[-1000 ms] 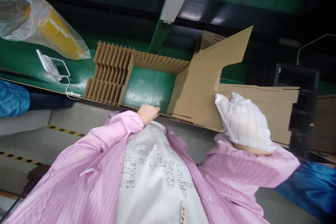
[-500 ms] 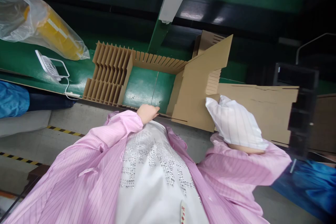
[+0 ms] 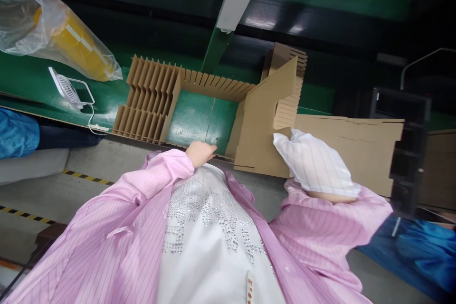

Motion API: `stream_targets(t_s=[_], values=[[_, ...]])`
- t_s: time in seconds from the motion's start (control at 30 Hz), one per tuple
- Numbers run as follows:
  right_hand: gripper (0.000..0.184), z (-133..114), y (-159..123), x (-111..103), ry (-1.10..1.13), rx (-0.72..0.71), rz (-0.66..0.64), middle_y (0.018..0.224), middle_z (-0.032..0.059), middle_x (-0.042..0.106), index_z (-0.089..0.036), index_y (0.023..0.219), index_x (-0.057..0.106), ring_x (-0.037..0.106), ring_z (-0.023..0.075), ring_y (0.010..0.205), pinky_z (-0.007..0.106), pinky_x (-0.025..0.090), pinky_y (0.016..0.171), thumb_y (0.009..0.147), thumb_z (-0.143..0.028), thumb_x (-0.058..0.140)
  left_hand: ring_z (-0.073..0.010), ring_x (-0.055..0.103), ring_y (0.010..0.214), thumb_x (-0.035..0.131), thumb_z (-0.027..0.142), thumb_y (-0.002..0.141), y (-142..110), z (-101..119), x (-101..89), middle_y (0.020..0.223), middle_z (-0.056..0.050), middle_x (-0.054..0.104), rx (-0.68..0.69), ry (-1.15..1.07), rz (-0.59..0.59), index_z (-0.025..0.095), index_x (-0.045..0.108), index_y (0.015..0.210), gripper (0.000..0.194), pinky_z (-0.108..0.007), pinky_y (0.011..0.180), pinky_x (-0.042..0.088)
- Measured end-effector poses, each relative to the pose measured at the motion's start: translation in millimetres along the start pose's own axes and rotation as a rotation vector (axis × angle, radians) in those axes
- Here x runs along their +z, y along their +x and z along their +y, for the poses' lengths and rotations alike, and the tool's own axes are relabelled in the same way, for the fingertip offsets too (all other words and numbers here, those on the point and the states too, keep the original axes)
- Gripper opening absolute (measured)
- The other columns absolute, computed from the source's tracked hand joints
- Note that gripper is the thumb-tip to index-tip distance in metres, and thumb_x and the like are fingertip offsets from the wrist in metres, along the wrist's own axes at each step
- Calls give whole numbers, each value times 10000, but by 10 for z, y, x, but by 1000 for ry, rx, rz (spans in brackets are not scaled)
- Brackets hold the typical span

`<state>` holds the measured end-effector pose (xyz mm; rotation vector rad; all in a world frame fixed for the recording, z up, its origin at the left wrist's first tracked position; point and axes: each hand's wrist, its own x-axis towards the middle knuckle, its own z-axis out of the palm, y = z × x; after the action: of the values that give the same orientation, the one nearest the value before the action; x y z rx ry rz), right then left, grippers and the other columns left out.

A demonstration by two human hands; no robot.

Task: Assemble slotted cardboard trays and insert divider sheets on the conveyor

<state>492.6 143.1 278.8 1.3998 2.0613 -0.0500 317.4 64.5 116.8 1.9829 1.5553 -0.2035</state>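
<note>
My left hand [image 3: 200, 153], bare, is at the bench's front edge with its fingers curled; whatever may lie under them is hidden. Just beyond it stands a cardboard divider grid [image 3: 147, 99], with closely set slotted strips on its left and a wide open space in its middle. My right hand [image 3: 313, 164], in a white striped glove, is closed at the right edge of a cut-out cardboard sheet [image 3: 261, 126], which leans over the grid's right side. The glove hides the fingertips. Behind that sheet, slotted cardboard strips [image 3: 290, 99] show.
Flat cardboard sheets [image 3: 356, 147] lie at right beside a black rack [image 3: 409, 147]. On the green bench [image 3: 32, 76] at left are a small white fan [image 3: 66, 89] and a clear bag [image 3: 78, 45] with yellow material. Blue-clothed people [image 3: 17, 133] are at both sides.
My right hand has shifted slightly left with the cut-out sheet. The sheet's upper corner has moved left and down, showing more slotted strips behind. My left hand stays put.
</note>
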Motion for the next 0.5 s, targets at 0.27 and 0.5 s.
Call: stream_targets(t_s=[0.27, 0.5], values=[[351, -8, -4, -93, -86, 2, -82, 941, 141, 628, -127, 1199, 503, 630, 239, 872, 272, 403, 635, 952, -226, 273, -271, 672, 920, 461, 334, 952, 14, -10, 10, 961, -128, 707, 13, 15, -8, 178, 595, 1203, 324, -333, 744, 471], [337, -15, -24, -104, -56, 29, -79, 914, 128, 634, -127, 1156, 513, 631, 242, 874, 274, 389, 624, 960, -248, 268, -280, 675, 912, 465, 334, 952, 9, -10, 7, 956, -128, 704, 18, 17, -2, 178, 599, 1187, 312, -347, 745, 479]])
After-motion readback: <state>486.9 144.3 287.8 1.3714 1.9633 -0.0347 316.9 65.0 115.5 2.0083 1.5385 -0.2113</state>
